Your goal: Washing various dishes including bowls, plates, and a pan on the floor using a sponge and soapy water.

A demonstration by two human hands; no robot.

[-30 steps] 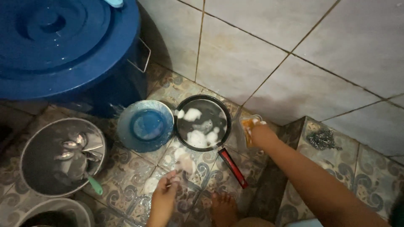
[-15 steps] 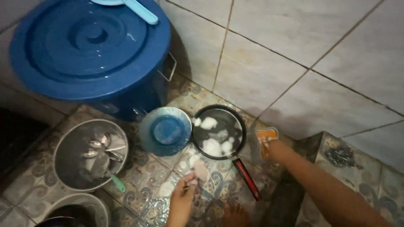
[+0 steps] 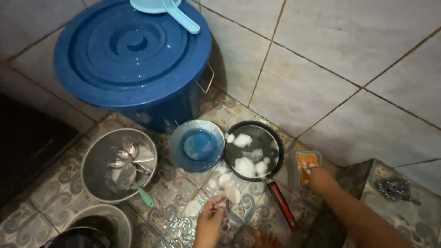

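My left hand (image 3: 210,221) is low in the middle, closed on a soapy utensil (image 3: 228,189) whose foamy end points up over the floor tiles. My right hand (image 3: 319,178) reaches to a small clear container with orange soap (image 3: 306,166) by the wall, fingers foamy and touching its contents. Between the hands lies a black frying pan (image 3: 251,151) with foam inside and a red and black handle (image 3: 281,205). A blue plate (image 3: 197,145) lies just left of the pan.
A big blue lidded bucket (image 3: 131,59) with a light blue dipper (image 3: 166,8) on top stands at the back. A metal basin (image 3: 118,164) holding spoons lies left, another basin (image 3: 87,227) bottom left. A steel scourer (image 3: 397,190) rests on the raised step at right.
The view has shifted up and left, so everything sits further right and lower in frame. Both hands keep their places: the left with the utensil, the right at the soap container.
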